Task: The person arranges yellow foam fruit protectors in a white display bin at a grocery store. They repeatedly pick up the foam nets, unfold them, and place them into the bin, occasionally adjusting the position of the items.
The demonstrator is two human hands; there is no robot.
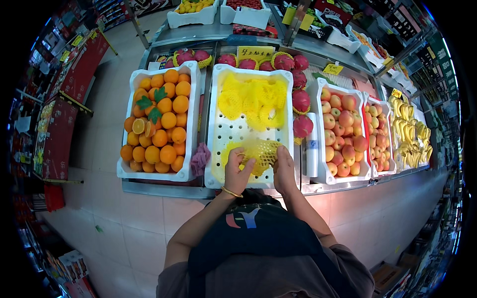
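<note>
Between my two hands a yellow foam fruit net (264, 152) is stretched out flat, its mesh holes spread. My left hand (237, 169) grips the net's left side, with a gold-coloured bangle on that wrist. My right hand (284, 169) has hold of the opposite side. Both hands are over the near end of a white foam crate (231, 136) with round holes in its floor. At the crate's far end lies a heap of more yellow foam nets (253, 98). Another yellow net (229, 149) lies partly behind my left hand.
Left of the crate stands a foam crate of oranges (160, 123), with a crumpled purple cloth (201, 159) between. Dragon fruits (301, 100) line the far and right sides. A plastic bag roll (312, 145), apples (344, 130) and bananas (408, 130) lie further right. The metal stand's edge (160, 188) runs before me.
</note>
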